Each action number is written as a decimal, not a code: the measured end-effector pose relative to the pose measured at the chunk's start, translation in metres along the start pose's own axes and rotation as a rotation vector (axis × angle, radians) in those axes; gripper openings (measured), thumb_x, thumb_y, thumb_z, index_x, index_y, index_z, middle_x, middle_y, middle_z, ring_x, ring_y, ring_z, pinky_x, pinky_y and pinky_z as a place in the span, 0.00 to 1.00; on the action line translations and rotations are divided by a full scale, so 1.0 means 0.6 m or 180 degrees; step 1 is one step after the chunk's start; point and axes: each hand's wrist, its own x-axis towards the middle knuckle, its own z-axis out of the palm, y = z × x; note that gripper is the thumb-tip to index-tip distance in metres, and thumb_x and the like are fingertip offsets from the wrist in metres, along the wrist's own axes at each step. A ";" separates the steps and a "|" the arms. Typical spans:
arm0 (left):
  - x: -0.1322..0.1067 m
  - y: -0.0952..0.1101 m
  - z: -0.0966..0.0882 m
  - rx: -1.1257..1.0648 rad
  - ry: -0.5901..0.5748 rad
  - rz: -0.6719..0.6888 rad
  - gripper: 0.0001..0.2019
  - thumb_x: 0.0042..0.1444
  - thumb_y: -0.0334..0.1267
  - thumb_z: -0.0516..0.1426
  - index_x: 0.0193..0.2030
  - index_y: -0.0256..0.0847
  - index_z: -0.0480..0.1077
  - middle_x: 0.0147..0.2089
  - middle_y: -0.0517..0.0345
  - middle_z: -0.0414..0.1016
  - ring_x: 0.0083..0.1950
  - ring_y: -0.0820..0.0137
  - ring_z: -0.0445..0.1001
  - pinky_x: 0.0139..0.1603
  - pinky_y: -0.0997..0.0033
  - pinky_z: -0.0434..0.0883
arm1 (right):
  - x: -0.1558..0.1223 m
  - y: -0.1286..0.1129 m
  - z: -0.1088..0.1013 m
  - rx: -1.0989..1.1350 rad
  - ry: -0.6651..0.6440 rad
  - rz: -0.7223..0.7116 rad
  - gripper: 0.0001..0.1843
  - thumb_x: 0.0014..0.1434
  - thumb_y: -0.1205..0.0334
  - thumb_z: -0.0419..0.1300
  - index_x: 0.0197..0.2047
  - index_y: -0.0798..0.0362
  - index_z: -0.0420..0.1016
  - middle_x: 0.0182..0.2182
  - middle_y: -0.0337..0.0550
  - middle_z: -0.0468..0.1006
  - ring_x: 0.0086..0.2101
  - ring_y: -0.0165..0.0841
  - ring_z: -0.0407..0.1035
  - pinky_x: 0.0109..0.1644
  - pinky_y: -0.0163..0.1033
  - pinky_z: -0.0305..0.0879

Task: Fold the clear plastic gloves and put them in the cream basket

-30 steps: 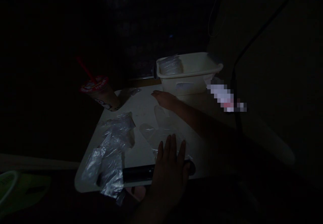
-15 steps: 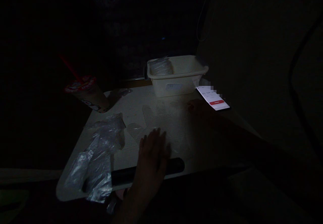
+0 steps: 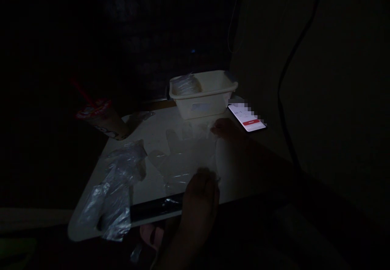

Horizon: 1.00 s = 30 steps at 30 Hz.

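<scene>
On the worktop (image 3: 154,128), a clear plastic glove (image 3: 189,160) lies amid crumpled plastic (image 3: 117,189), a cup (image 3: 106,123), a tub (image 3: 213,104), a lit phone (image 3: 246,117) and a black bar (image 3: 149,209). The left hand (image 3: 201,193), formerly flatter, now curls at its near edge; the right hand (image 3: 224,128) has reached its finger end. Darkness hides whether either grips.

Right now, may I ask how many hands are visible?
2: the left hand by the near end of the clear glove, the right hand by its far end, near the phone.
</scene>
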 end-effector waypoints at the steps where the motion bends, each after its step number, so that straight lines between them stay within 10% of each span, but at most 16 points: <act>1: 0.000 -0.001 0.000 -0.0003 0.0045 0.0024 0.11 0.52 0.28 0.47 0.42 0.35 0.65 0.43 0.50 0.68 0.47 0.65 0.64 0.47 0.59 0.66 | -0.001 0.000 0.003 0.0181 0.0022 -0.0008 0.06 0.45 0.65 0.53 0.25 0.57 0.69 0.21 0.40 0.72 0.23 0.28 0.66 0.26 0.31 0.59; 22: -0.001 0.004 -0.001 0.0252 0.0116 -0.0316 0.20 0.50 0.42 0.51 0.48 0.32 0.61 0.47 0.44 0.66 0.49 0.60 0.63 0.46 0.58 0.65 | 0.005 -0.018 0.048 0.0988 -0.0106 -0.0106 0.17 0.45 0.64 0.56 0.39 0.61 0.66 0.13 0.32 0.65 0.15 0.25 0.61 0.22 0.30 0.58; 30: 0.010 0.004 -0.002 0.0454 0.0042 -0.0038 0.13 0.52 0.31 0.48 0.44 0.33 0.65 0.43 0.47 0.69 0.45 0.62 0.65 0.43 0.58 0.65 | 0.002 -0.014 0.039 0.0876 -0.0150 -0.0107 0.17 0.43 0.71 0.54 0.40 0.60 0.66 0.14 0.32 0.65 0.16 0.25 0.62 0.23 0.31 0.59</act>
